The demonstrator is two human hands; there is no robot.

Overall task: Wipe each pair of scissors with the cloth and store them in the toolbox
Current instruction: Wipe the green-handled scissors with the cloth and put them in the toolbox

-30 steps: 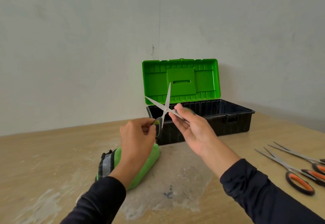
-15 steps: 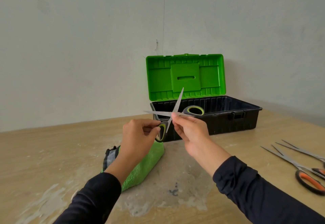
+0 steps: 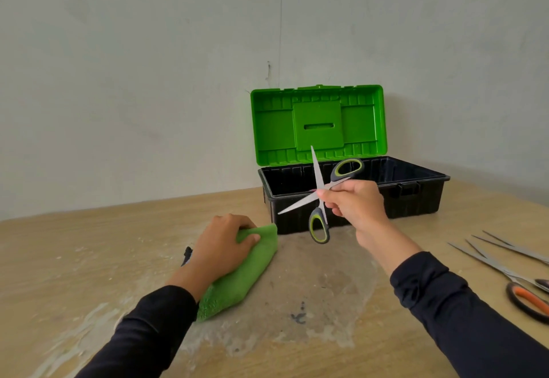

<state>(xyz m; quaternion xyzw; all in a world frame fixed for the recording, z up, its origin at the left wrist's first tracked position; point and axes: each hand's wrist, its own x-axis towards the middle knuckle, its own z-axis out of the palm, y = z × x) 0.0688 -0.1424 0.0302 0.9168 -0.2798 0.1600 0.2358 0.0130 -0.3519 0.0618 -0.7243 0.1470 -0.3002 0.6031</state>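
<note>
1. Head view: the right hand (image 3: pixel 355 204) was raised above the desk (image 3: pixel 89 259), its fingers and thumb curled round a pair of green-and-grey scissors (image 3: pixel 322 196) at the pivot, where the blades cross.
2. The scissors were spread wide open. One blade pointed up across the green lid (image 3: pixel 318 122), the other pointed left and down in front of the black box.
3. One handle loop stood up and to the right of the hand, in front of the box's open interior; the other loop hung below the hand, clear of the desk.
4. The left hand (image 3: pixel 221 245) lay palm down on the folded green cloth (image 3: pixel 237 279), fingers curled over its far end, thumb on top. The cloth rested flat on the desk, left of the scissors and apart from them.
5. A dark item showed at the cloth's left edge, mostly hidden by the hand; what it was could not be told.
6. The toolbox (image 3: pixel 421 196) stood open at the back of the desk beside the wall, lid upright, just behind the held scissors.
7. More scissors (image 3: pixel 505 267) lay on the desk at the far right, well apart from both hands, blades pointing left and away, one orange-and-black handle (image 3: pixel 528 300) in sight.
8. Pale smears marked the desk surface around the cloth.
</note>
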